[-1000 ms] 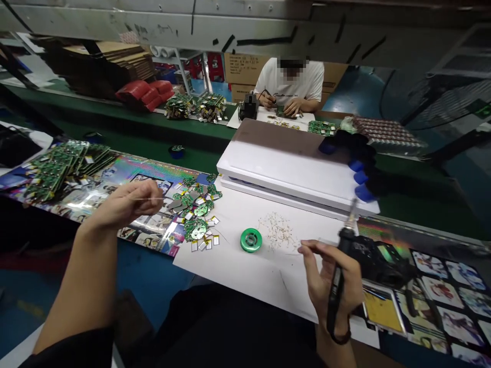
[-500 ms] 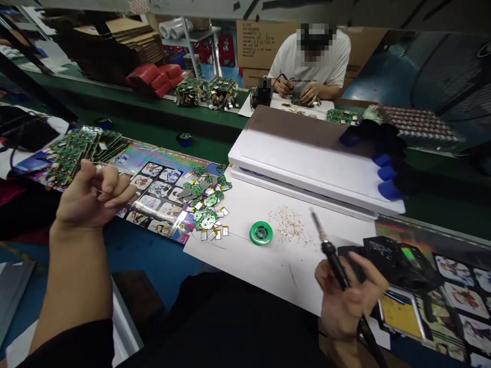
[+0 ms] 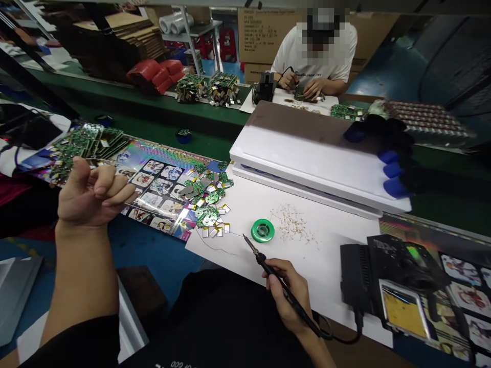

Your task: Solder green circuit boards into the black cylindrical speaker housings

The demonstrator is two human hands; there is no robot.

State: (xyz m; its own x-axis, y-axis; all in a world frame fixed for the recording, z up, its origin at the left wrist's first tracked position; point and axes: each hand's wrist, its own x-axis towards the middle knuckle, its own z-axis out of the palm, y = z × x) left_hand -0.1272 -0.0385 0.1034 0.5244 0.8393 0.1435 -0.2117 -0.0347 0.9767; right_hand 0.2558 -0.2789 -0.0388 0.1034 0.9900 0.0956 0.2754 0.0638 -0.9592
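Moved: right hand [image 3: 287, 296] is swinging the soldering iron [image 3: 274, 276] left, tip now near the green solder spool [image 3: 263, 230].
Right grip: clamping the iron's handle.
Left grip: left hand [image 3: 90, 191] is pinching thin wire [image 3: 109, 162], fingers together.
Nearby: loose circuit boards [image 3: 209, 204] are lying at the white sheet's [image 3: 233, 255] left corner.

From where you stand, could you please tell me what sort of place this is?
Probably an electronics assembly workshop: a soldering iron in the right hand, piles of green circuit boards, and a co-worker at a facing bench.

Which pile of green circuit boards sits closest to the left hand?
The stacked rectangular green circuit boards just beyond the left hand; the loose round green boards lie farther right.
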